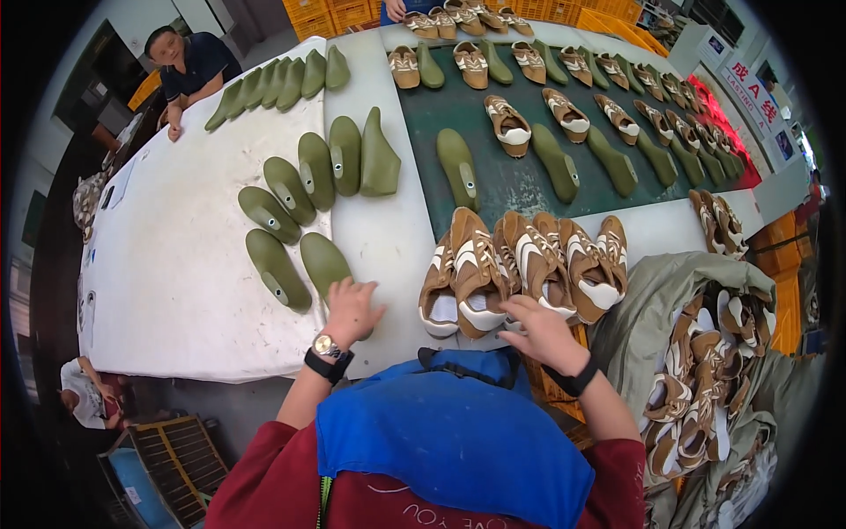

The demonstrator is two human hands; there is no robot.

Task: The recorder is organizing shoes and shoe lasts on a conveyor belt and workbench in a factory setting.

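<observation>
My left hand (351, 310) lies over the near end of a green shoe last (322, 261), its thumb and fingers spread. The palm hides part of that last, and I see no closed grip on it. Another last (278, 269) lies just to its left. My right hand (542, 333) is open, fingers apart, beside the white heels of a row of brown sneakers (478, 278) with white stripes and laces. Its fingertips are close to a sneaker heel; whether they touch cannot be told. Several more lasts (315, 169) stretch away along the white table (176, 273).
A green conveyor belt (520, 181) carries rows of sneakers and lasts. On the right, a grey cloth-lined bin (634, 300) holds a heap of sneakers (696, 388). A person (189, 70) leans on the table's far left; another person (88, 392) is at lower left. Orange crates (317, 16) stand behind.
</observation>
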